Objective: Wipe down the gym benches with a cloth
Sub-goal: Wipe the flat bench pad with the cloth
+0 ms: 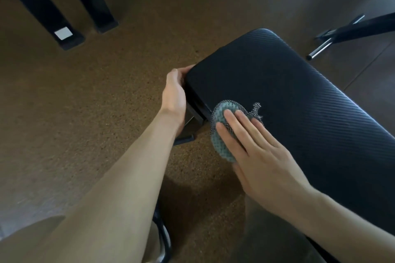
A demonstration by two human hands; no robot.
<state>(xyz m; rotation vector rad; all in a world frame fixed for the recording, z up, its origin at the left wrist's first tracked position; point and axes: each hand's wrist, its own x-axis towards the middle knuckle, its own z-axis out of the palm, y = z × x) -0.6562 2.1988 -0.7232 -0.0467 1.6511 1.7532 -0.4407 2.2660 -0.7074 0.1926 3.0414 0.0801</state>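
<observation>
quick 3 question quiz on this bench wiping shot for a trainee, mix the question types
1. True or false: the right hand presses the cloth with flat fingers.
2. What does the left hand grip? A) the end of the bench pad B) a dumbbell C) the cloth
3. Fill in: the cloth lies at the pad's near ____.

Key: 1 true; 2 A; 3 edge.
</observation>
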